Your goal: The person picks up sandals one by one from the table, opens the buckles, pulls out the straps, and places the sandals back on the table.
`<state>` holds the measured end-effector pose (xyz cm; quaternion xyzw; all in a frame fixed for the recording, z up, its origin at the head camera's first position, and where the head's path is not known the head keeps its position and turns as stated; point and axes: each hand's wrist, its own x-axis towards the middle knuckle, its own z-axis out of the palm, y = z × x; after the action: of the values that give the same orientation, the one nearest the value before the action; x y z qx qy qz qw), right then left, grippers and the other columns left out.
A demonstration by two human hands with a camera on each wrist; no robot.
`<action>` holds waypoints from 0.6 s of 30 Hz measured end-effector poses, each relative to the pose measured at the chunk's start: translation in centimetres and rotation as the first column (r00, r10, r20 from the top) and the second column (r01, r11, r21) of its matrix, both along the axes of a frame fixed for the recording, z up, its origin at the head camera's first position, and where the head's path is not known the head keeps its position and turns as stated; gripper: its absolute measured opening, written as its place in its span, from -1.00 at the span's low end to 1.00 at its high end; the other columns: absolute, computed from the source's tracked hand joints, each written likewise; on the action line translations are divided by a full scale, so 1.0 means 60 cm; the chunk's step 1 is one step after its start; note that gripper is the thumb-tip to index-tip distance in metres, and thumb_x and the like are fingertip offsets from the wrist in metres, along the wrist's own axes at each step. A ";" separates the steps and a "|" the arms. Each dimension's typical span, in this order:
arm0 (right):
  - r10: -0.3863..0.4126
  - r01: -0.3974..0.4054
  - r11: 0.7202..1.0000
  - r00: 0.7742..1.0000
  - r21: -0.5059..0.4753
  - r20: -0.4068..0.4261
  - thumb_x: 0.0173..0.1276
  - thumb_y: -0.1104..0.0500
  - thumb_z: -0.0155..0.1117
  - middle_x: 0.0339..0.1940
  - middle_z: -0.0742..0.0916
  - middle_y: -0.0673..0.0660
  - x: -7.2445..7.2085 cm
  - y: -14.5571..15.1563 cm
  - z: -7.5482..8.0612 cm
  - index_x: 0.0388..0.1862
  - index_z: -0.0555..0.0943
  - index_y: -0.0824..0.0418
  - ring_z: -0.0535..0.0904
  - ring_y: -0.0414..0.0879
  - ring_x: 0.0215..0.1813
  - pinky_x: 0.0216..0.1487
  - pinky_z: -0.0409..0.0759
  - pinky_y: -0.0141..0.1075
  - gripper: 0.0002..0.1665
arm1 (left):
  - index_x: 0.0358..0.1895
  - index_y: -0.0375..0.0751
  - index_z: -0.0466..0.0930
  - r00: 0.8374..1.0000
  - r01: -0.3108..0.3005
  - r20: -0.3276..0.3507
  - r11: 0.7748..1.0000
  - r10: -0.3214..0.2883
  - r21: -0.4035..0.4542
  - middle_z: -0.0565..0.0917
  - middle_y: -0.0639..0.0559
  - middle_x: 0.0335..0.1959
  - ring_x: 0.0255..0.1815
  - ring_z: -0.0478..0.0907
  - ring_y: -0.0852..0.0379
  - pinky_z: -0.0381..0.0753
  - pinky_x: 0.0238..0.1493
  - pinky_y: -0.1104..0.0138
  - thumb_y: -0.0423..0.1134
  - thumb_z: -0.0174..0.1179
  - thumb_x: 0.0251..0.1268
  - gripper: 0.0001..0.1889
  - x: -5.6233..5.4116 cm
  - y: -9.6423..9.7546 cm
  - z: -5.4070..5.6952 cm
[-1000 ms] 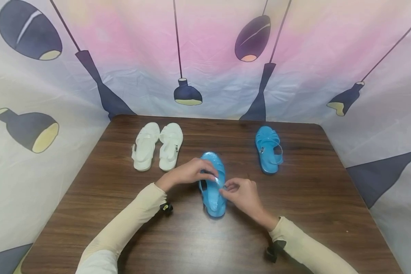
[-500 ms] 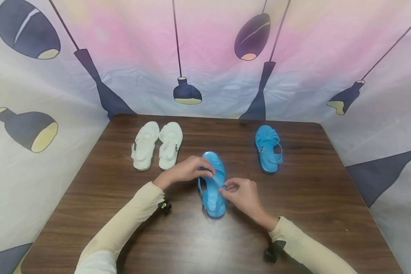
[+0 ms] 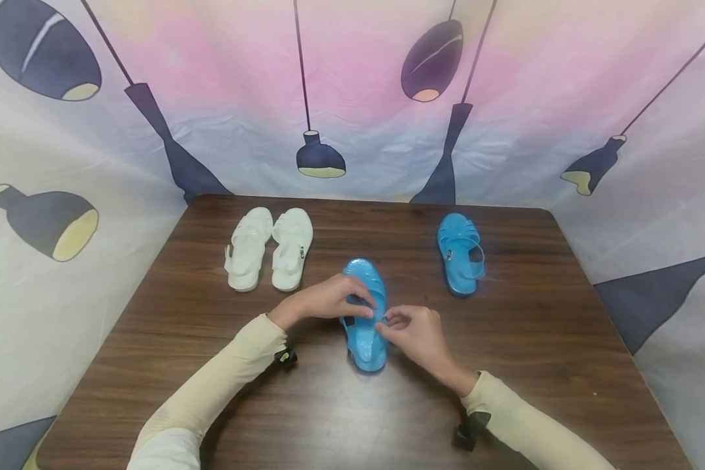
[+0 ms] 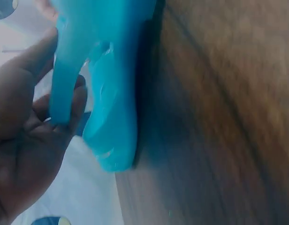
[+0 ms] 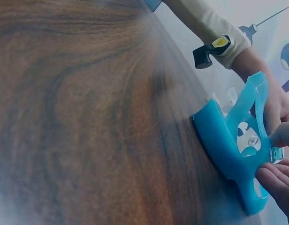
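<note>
A blue jelly sandal (image 3: 366, 343) lies in the middle of the table, toe pointing away. From its left side, my left hand (image 3: 335, 297) reaches over the instep; in the left wrist view, its thumb and bent fingers (image 4: 79, 101) lie around a loose-looking blue strap (image 4: 62, 93). At the sandal's right side, my right hand (image 3: 414, 329) pinches the side strap between thumb and fingers, near a small shiny buckle (image 5: 276, 154) seen in the right wrist view. The fingertips of the left hand are partly hidden there behind the sandal.
The other blue sandal (image 3: 459, 258) stands at the back right of the brown wooden table (image 3: 505, 391). At the back left, two white sandals (image 3: 249, 251) are side by side. A patterned cloth (image 3: 364, 98) hangs behind the table.
My left hand drew slightly back and left over the instep, then came forward to the right again near the buckle. My right hand and the sandals have stayed in place.
</note>
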<state>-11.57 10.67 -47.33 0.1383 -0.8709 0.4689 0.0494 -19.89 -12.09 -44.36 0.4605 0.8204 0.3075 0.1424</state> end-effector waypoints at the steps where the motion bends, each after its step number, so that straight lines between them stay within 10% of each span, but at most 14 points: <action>1: 0.003 -0.003 1.000 1.000 0.003 -0.005 0.13 0.17 0.64 -0.43 0.82 0.02 -0.001 0.000 0.000 -0.33 0.78 0.19 0.73 -0.31 -0.42 -0.40 0.68 -0.46 -0.81 | 0.01 -0.08 0.78 1.000 0.010 0.005 1.000 -0.010 0.008 0.78 0.17 -0.07 0.10 0.62 0.22 0.57 0.22 0.31 -0.06 0.28 0.46 -0.75 0.001 0.003 -0.001; 18: 0.015 -0.015 0.999 1.000 -0.034 0.003 0.16 0.16 0.62 -0.37 0.83 0.01 0.001 0.005 -0.008 -0.28 0.81 0.17 0.74 -0.33 -0.38 -0.38 0.70 -0.44 -0.82 | -0.05 -0.10 0.82 0.999 0.021 -0.040 1.000 -0.022 -0.012 0.81 0.15 -0.15 -0.05 0.68 0.27 0.63 0.07 0.36 -0.12 0.33 0.41 -0.80 -0.010 -0.001 0.008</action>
<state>-11.54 10.96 -47.79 0.1433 -0.8617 0.4844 0.0469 -20.51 -12.17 -43.86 0.4745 0.8198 0.2921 0.1320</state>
